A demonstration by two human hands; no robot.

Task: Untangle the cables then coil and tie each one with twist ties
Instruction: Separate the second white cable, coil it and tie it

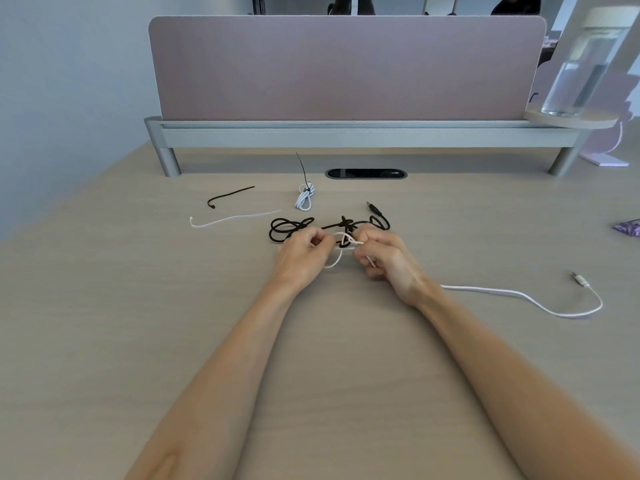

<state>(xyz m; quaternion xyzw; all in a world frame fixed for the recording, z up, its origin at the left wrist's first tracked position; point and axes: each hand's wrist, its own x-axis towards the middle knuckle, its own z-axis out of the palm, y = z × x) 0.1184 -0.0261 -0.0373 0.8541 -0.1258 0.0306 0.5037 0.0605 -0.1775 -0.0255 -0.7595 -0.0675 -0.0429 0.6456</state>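
Observation:
A black cable [291, 227] lies looped on the desk, knotted with a white cable [519, 293] at the middle. My left hand [301, 252] pinches the white cable just left of the knot. My right hand [384, 259] grips the white cable on the knot's right side. The white cable's free end trails right to a plug [580, 279]. The black cable's plug [374, 207] points away behind the knot. A small white cable [304, 197] sits coiled and tied with a black tie farther back. A loose black twist tie [228, 196] and a white twist tie [232, 219] lie to the left.
A pink divider panel [346, 67] on a grey rail closes the desk's far side. A cable port [366, 173] is set in the desk behind the cables. A glass water bottle [585, 67] stands on a round shelf at the right. A purple wrapper [628, 227] lies at the right edge.

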